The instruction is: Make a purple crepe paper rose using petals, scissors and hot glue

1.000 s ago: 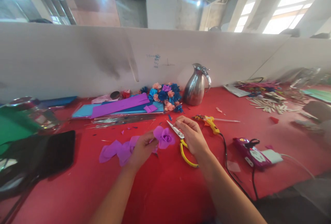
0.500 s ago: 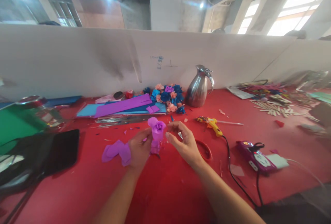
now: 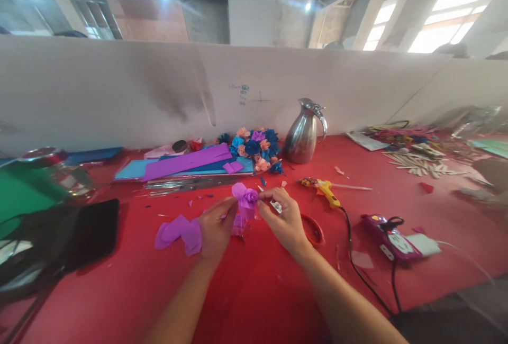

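Between my hands is a purple paper flower [image 3: 248,202] with a rolled centre and a rounded petal standing out at its upper left. My left hand [image 3: 216,225] pinches it from the left side. The fingertips of my right hand [image 3: 281,218] close on its right edge. Below the flower, more purple paper [image 3: 238,225] shows on the table, partly covered. Loose purple petals [image 3: 179,234] lie just left of my left wrist. A pair of scissors with red handles [image 3: 313,230] rests behind my right hand, its blades mostly hidden.
A yellow glue gun [image 3: 327,193] lies to the right, its cord running past a purple power strip [image 3: 392,238]. Behind stand a steel jug [image 3: 305,135] and a heap of paper flowers [image 3: 257,148]. Purple strips [image 3: 190,161] top blue sheets. A black tablet-like object [image 3: 95,233] is at left.
My right hand's fingers have come in from the side and now pinch the flower's right edge. The flower has shifted slightly right and down in my left hand.
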The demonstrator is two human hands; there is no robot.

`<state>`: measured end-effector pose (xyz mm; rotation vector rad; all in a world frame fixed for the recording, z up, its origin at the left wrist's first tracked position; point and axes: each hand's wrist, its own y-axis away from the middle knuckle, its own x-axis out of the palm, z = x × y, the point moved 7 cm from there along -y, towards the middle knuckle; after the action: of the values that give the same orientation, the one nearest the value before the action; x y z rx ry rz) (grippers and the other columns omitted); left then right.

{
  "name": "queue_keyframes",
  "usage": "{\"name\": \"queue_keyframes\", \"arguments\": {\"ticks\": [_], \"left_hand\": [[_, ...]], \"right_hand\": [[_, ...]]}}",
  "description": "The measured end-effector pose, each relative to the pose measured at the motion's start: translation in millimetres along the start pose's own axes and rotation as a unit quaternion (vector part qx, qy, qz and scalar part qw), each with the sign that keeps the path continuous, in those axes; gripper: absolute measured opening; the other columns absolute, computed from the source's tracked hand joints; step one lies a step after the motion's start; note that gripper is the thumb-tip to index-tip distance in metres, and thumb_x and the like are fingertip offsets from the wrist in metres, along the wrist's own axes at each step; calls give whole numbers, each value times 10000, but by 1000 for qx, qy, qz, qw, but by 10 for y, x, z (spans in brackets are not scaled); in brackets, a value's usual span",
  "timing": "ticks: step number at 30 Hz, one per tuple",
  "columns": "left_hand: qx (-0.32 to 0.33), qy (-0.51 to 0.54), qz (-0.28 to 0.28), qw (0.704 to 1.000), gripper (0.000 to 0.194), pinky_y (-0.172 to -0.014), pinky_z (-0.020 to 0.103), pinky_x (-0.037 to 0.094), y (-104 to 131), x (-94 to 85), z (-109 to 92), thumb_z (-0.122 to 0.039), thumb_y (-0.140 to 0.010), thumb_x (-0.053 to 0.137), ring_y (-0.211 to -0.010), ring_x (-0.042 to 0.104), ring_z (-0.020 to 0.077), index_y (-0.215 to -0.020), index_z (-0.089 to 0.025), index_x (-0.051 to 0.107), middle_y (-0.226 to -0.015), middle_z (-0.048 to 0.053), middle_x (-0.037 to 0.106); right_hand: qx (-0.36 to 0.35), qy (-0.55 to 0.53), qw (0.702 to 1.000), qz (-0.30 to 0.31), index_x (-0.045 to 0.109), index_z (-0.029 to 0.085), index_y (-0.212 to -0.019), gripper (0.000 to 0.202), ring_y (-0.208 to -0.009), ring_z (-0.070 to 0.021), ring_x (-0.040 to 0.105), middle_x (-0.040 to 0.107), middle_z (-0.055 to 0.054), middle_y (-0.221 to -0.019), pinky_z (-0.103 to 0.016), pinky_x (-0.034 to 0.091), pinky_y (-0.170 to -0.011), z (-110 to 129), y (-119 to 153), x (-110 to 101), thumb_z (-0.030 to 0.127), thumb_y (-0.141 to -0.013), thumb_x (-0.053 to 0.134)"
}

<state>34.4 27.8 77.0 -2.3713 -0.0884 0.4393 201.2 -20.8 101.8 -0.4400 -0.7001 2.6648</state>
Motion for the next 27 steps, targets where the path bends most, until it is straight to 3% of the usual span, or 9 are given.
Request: {"name": "queue_keyframes", "arguments": {"ticks": [5, 11, 22, 27], "left_hand": [[4, 1, 7, 1000, 205, -680, 281, 569, 4, 14, 13, -327, -820, 582, -738, 705, 175, -795, -198, 740, -816, 33, 758], [6, 3, 0, 1000, 199, -680, 293, 573, 11, 8, 42, -334, -814, 589, -743, 706, 182, -815, -208, 744, -824, 34, 758], [-12, 7, 31, 999, 174, -700, 291, 566, 18, 54, 97, -289, -815, 588, -767, 706, 181, -815, -225, 749, -844, 25, 761], [-19, 34, 58, 998, 183, -670, 263, 559, 19, 112, 121, -253, -816, 573, -733, 704, 165, -822, -221, 753, -830, 23, 762]], "right_hand": [[19, -2, 1000, -8, 605, 204, -692, 80, -691, -164, 546, 638, -3, -697, -301, 412, -702, -46, 2, -16, 185, -750, 553], [29, -25, 999, 4, 615, 201, -757, 65, -742, -172, 551, 636, -16, -758, -300, 419, -713, -55, 10, -3, 248, -767, 572], [100, -60, 993, -1, 605, 195, -701, 80, -680, -151, 521, 606, 10, -676, -265, 386, -645, -256, 8, 28, 206, -721, 529], [94, -86, 992, 15, 614, 189, -738, 79, -675, -142, 505, 608, 4, -703, -265, 382, -646, -222, 2, 54, 231, -734, 548]]}}
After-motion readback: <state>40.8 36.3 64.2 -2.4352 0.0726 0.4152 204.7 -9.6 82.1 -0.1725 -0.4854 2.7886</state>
